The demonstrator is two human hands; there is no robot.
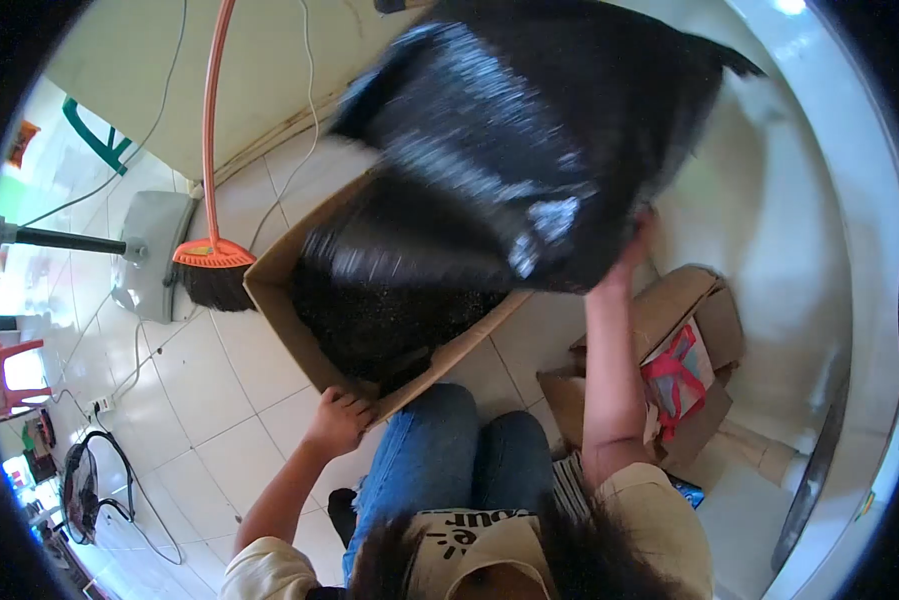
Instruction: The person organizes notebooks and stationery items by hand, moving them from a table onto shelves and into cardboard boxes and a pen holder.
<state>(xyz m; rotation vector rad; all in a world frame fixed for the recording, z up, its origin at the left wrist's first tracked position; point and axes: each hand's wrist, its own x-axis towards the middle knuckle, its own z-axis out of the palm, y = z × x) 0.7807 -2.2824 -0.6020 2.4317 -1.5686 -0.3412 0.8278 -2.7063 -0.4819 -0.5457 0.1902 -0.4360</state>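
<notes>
My left hand (339, 421) is closed over the near corner of an open cardboard box (287, 328). Up at the right, my right hand (629, 255) grips the lower edge of a large, shiny black plastic package (559, 110), its fingers mostly hidden behind it. The package is raised over the far right side of the box and smeared by motion. Inside the box lies more black plastic (399, 240), glossy and wrinkled, filling much of what shows. My knees in blue jeans (424, 435) are close to the box's near edge.
An orange broom (212, 252) stands left of the box, beside a grey stand base (154, 255). Folded cardboard (684, 300) with a pink-and-white bag (677, 375) lies at right. Cables cross the tiled floor (219, 390). A black fan (87, 485) is at lower left.
</notes>
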